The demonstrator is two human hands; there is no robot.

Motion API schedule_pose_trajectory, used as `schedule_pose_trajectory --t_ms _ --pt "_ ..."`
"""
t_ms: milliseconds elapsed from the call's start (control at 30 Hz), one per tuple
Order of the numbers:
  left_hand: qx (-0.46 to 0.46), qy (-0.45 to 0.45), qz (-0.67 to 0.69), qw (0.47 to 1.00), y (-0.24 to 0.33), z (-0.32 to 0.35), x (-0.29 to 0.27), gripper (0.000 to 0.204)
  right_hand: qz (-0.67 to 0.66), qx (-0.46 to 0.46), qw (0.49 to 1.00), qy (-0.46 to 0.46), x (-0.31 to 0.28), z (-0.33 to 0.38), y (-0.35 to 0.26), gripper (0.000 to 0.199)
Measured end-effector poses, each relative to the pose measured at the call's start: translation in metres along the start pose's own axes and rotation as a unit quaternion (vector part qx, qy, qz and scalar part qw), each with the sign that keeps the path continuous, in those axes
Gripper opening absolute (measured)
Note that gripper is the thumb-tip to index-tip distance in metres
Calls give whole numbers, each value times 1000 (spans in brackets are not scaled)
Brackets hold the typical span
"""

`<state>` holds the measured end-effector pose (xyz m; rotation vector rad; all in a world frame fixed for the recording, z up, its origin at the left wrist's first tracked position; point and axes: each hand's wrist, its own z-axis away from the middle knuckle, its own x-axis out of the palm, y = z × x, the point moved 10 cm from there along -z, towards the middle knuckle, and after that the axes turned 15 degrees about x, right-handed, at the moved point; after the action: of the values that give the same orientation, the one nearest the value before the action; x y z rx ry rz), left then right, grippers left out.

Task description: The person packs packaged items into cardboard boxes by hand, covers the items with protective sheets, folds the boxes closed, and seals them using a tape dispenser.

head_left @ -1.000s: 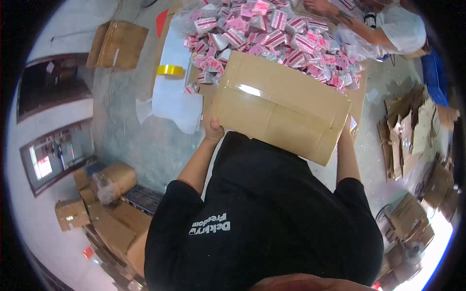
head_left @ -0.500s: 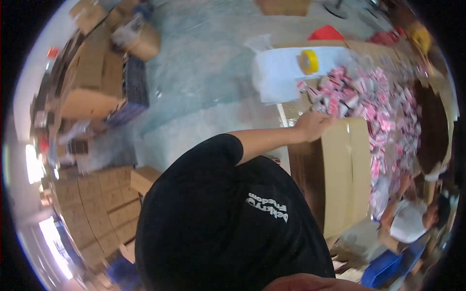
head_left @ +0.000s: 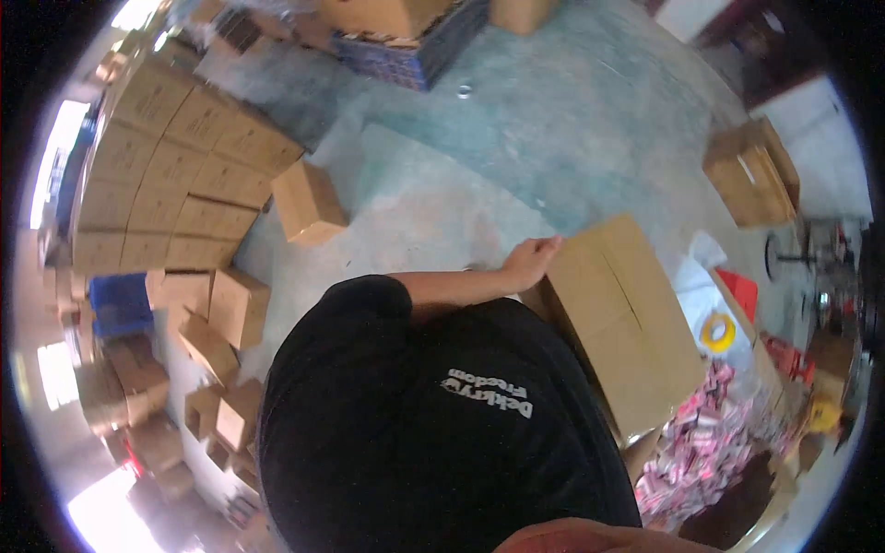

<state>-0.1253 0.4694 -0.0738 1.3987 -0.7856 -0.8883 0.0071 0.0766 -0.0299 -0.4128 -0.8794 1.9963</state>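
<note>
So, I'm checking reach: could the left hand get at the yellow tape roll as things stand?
Probably not directly: the left hand is at a corner of the cardboard box, whose broad face lies between it and the yellow tape roll.

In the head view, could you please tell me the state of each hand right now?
Left hand: closed on a corner of the cardboard box.
Right hand: not in view, cannot be told.

White printed lettering (head_left: pixel 498 397) in two lines, one word in each, slants across the chest of the black shirt (head_left: pixel 396 442). Faint print marks the stacked boxes (head_left: pixel 173 170) at the left, too small to make out.
</note>
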Motion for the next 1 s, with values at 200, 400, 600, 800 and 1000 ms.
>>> schedule_pose_trajectory --t_ms 200,400,600,800,1000 --pt "-83 277 54 956 -28 34 -197 53 62 6 997 -50 224 -176 -169 58" --pt "4 563 102 820 -24 114 -332 55 193 39 966 -171 489 -296 -245 69" --pt "87 667 27 740 -73 123 -398 56 445 11 814 -373 809 -361 -273 80" --pt "-343 512 -181 767 -150 182 -422 61 545 -234 695 -406 968 -357 -160 48" --pt "-311 696 41 646 -231 397 -286 41 794 -85 398 -452 823 -390 115 41"
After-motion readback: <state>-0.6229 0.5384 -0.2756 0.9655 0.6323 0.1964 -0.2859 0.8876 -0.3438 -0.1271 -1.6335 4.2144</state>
